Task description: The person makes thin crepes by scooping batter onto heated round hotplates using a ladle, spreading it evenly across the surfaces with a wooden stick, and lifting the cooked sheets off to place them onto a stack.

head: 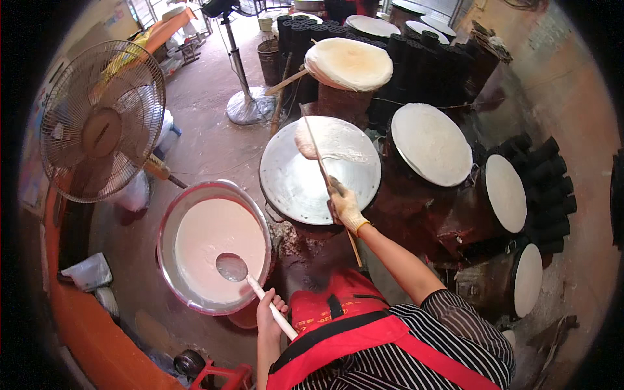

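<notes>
My left hand (271, 312) grips the white handle of a metal ladle (232, 267). The ladle's bowl hangs over a large metal basin (165, 263) of pale, creamy batter (214, 229). My right hand (347, 204), in a soiled knit glove, is wrapped around a thin wooden stick (317, 146). That stick reaches across a round metal griddle (287, 195) in front of me. A smear of whitish batter (341, 139) covers part of the griddle's far half, with a thicker lump (306, 144) beside the stick at its left.
Several round griddles with pale sheets, such as this one (431, 144) and another (351, 63), stand ahead and to the right. Black perforated coal briquettes (548, 195) are stacked among them. A large fan (102, 129) is at left, and a stand base (251, 105) stands farther back.
</notes>
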A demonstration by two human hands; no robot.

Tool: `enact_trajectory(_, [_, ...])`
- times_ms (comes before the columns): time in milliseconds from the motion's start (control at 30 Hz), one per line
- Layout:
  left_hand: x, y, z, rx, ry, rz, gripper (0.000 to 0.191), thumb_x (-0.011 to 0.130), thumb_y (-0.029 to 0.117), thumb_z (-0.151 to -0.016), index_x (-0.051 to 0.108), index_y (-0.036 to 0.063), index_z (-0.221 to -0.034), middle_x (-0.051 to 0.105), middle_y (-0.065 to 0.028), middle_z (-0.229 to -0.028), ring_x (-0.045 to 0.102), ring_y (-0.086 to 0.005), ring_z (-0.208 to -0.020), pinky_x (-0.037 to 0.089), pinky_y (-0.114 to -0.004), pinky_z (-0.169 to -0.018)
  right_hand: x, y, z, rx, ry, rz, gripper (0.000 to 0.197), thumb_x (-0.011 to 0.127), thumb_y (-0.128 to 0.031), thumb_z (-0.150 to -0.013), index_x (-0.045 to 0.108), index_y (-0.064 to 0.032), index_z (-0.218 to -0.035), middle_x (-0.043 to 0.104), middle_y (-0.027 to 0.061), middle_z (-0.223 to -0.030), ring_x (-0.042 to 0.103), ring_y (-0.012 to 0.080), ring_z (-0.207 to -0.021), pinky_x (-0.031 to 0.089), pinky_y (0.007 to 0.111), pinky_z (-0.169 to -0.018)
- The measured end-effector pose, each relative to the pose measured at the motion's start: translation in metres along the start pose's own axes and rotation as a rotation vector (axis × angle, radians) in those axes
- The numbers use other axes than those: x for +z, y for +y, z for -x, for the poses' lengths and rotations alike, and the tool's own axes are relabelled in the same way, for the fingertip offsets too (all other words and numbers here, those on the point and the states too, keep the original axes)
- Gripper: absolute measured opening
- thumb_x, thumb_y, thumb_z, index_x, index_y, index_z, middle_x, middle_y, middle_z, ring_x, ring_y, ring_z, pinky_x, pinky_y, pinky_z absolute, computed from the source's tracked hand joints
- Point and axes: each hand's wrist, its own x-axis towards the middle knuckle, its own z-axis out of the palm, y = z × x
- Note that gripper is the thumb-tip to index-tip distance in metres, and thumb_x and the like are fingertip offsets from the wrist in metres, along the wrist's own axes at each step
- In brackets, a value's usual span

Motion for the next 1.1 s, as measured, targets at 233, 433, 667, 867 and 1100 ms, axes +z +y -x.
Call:
enact_trajectory(233, [0.019,-0.039,-0.004,-0.024,-0.012,0.142,0.023,0.057,0.013,-0.088,0.038,0.0126,-0.076,0.034,0.0027,-0.056,0.035,-0.0095,-0.047,0.032,-0.025,-0.045,-0.083,-0.036,0.016,0.082,-0.165,0.191,0.042,0.052,-0.025,-0.092,0.05,-0.0101,-0.131,0.05,-0.0019,-0.063,0.046,0.0069,-0.047,0.035,0.023,-0.041])
enact_trajectory(433, [0.052,-0.071,-0.003,0.021,0.027,0.19,0.024,0.057,0.014,-0.088,0.037,0.0126,-0.075,0.034,0.0029,-0.056,0.035,-0.0097,-0.047,0.032,-0.026,-0.046,-0.105,0.006,-0.06,-0.261,-0.023,0.482,0.038,0.052,-0.027,-0.092,0.055,-0.0115,-0.126,0.051,-0.0011,-0.058,0.041,0.0038,-0.048,0.032,0.021,-0.044])
enact_trajectory(667, [0.071,-0.111,-0.004,0.041,0.06,0.281,0.025,0.056,0.014,-0.089,0.038,0.012,-0.072,0.035,0.0025,-0.057,0.035,-0.01,-0.047,0.031,-0.026,-0.047,-0.094,-0.017,-0.064,-0.135,-0.533,0.52,0.041,0.05,-0.025,-0.092,0.05,-0.0137,-0.131,0.063,0.0041,-0.087,0.055,0.0103,-0.07,0.047,0.027,-0.065])
enact_trajectory(867, [0.079,-0.138,0.016,0.1,0.156,0.376,0.026,0.057,0.015,-0.089,0.039,0.0112,-0.07,0.036,0.0016,-0.057,0.036,-0.0102,-0.047,0.033,-0.025,-0.047,-0.181,-0.069,-0.071,0.108,-0.757,0.42,0.055,0.042,0.0,-0.078,0.05,-0.0106,-0.131,0.065,0.0091,-0.095,0.051,0.0078,-0.056,0.042,0.022,-0.049])
enact_trajectory(1100, [0.086,-0.149,0.033,0.145,0.252,0.339,0.026,0.057,0.015,-0.089,0.039,0.0111,-0.07,0.035,0.0017,-0.057,0.036,-0.0103,-0.047,0.034,-0.025,-0.047,-0.136,-0.066,-0.13,0.143,-0.651,0.353,0.033,0.057,-0.018,-0.09,0.058,-0.0089,-0.122,0.062,0.0028,-0.084,0.056,0.0102,-0.07,0.045,0.024,-0.06])
